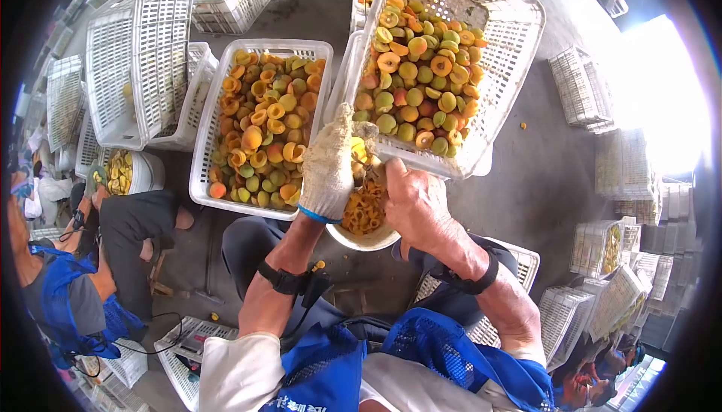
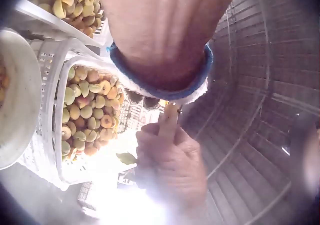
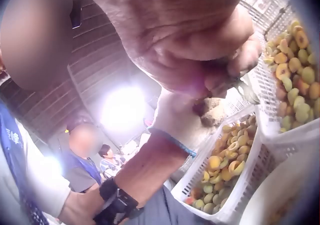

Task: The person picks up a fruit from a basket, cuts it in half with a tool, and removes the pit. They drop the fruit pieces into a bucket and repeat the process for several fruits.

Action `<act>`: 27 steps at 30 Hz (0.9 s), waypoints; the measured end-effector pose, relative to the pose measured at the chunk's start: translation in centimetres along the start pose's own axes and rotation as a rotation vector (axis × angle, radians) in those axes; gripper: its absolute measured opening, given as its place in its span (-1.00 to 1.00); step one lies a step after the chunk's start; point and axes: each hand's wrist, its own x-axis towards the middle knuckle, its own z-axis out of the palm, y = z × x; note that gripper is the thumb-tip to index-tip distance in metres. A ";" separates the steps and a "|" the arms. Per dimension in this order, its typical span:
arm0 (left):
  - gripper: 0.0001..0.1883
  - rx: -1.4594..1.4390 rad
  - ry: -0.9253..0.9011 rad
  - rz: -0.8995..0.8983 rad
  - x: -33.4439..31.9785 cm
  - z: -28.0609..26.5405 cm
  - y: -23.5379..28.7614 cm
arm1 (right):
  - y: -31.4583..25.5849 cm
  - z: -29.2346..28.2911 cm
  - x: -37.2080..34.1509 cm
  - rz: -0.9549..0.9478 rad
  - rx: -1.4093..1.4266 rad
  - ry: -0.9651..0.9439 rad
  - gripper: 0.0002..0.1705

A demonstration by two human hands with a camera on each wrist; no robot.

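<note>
My left hand [image 1: 329,167], in a whitish knit glove with a blue cuff, grips a yellow-orange apricot [image 1: 359,148], mostly covered by fingers. Close beside it, my bare right hand [image 1: 420,205] holds a tool by its pale handle [image 2: 169,124]; its working end is hidden against the fruit. Beneath both hands stands a white bucket [image 1: 366,243] holding orange pits and scraps [image 1: 364,210]. On the left, halved apricots [image 1: 259,115] fill a white crate [image 1: 201,148]. A tilted crate [image 1: 519,39] at the right holds green and orange apricots [image 1: 425,73].
Stacked white crates [image 1: 139,66] rise at the left, with more crates [image 1: 624,164] along the right. A person in a blue vest [image 1: 68,299] sits at the left, near a bucket of fruit [image 1: 147,173]. Grey floor [image 1: 519,156] shows right of the tilted crate.
</note>
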 end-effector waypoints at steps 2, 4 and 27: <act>-0.39 0.126 0.012 0.084 0.1 0.0 0.9 | 0.0 -0.3 -0.1 0.090 0.065 -0.089 -0.70; -0.41 0.049 -0.048 -0.026 -0.2 0.1 1.5 | 0.3 0.3 -0.3 0.127 0.167 -0.142 -0.71; -0.36 -0.120 -0.056 -0.120 -0.8 1.8 -3.0 | 3.4 2.8 -0.5 -0.173 -0.180 0.354 -0.65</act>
